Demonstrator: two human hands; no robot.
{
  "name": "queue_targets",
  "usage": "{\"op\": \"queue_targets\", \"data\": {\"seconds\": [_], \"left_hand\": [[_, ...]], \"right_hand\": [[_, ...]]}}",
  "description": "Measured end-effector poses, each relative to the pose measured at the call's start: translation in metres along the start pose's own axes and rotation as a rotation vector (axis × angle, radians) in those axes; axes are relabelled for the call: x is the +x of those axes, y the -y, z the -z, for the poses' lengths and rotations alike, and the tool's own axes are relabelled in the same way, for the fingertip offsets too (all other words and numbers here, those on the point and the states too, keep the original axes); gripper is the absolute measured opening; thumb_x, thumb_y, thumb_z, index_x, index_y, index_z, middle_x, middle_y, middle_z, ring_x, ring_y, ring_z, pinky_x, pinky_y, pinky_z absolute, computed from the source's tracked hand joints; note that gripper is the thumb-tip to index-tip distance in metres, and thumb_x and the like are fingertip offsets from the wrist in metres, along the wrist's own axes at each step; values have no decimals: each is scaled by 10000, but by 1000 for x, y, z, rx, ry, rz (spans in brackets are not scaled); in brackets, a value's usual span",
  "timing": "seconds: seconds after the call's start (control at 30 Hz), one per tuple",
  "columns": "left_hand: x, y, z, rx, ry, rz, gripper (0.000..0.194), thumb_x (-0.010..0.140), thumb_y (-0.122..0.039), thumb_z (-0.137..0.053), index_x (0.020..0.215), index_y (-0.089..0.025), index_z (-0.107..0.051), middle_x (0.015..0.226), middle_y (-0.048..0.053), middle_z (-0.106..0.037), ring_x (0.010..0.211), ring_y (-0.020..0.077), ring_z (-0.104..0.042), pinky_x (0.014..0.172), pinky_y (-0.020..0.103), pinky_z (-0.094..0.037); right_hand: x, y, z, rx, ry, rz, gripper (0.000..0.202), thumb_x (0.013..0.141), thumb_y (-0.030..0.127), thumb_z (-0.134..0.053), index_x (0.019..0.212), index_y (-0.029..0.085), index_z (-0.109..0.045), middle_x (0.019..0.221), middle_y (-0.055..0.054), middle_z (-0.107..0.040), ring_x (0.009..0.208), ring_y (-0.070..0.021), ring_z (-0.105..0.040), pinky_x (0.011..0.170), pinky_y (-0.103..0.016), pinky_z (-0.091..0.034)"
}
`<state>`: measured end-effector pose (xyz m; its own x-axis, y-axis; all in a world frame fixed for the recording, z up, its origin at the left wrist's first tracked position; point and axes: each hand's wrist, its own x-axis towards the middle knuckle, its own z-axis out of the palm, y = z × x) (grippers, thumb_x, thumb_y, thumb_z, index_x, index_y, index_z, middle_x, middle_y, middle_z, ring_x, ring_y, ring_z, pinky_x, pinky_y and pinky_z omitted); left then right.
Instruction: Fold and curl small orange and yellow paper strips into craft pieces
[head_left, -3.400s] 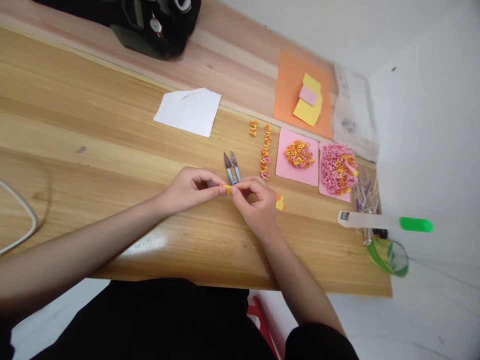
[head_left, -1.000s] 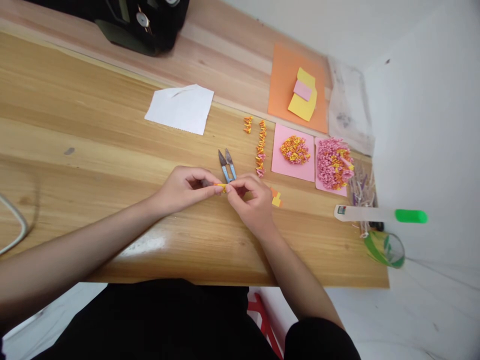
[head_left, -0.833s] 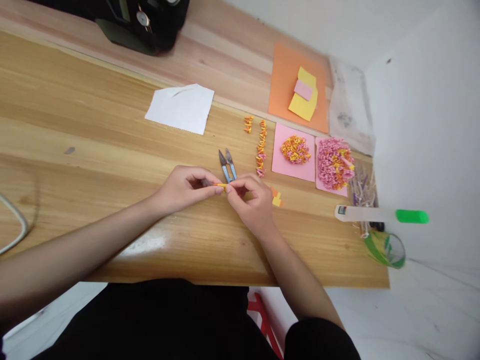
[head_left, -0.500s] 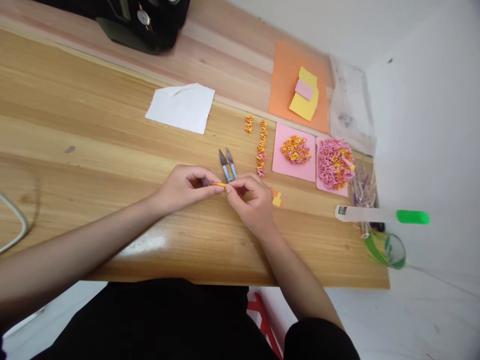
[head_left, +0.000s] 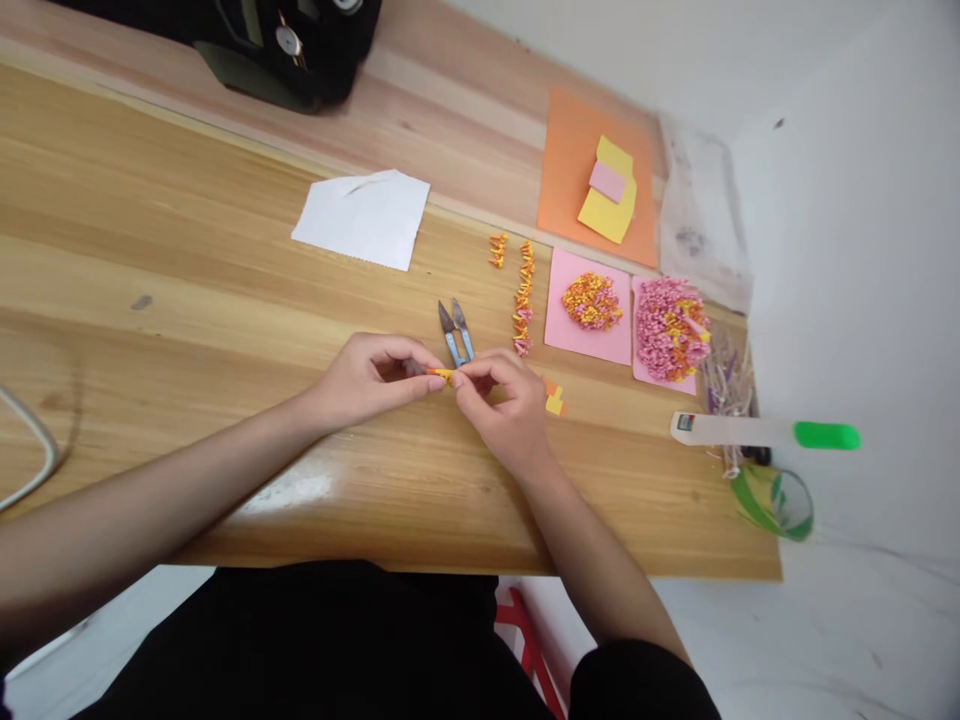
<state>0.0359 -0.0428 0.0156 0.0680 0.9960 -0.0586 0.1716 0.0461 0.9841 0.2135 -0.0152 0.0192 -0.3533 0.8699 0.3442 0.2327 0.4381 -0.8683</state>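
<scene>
- Pinching a small yellow-and-orange paper piece between them, the 2 hands meet over the table (whether the piece touches the wood, I cannot tell).
- The left hand has thumb and index finger clamped on 1 end, the right hand on the other; holding both ends probably steadies something so tiny.
- Just beyond the fingertips lie blue-handled snips, blades pointing away; the right fingers crowd the handles, so picking them up would likely mean shifting that hand.
- Beside the right hand, loose paper bits show partly from behind it, seemingly placed for easy reach.
- Farther off stand a short row and a long row of little pieces, perhaps lined up for easy picking.
- To their right, 2 pink sheets bear multicoloured heaps, probably to keep them gathered.
- Beyond, an orange sheet carries smaller papers.
- A green-ended bottle and a green roll crowd the right end; white paper lies clear of the work.
</scene>
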Motion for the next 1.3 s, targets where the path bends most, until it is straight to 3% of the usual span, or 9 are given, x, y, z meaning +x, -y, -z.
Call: {"op": "queue_targets", "data": {"seconds": [1.3], "left_hand": [[2,0,-1,4,7,5,253,708,-390,-742,693,-146,-679,656,25,-679,589,115,-587,559,214,-464]], "right_hand": [[0,0,1,2,36,50,120,808,144,-623,702,199,-635,683,5,-620,605,-108,-534,542,-247,-463]]}}
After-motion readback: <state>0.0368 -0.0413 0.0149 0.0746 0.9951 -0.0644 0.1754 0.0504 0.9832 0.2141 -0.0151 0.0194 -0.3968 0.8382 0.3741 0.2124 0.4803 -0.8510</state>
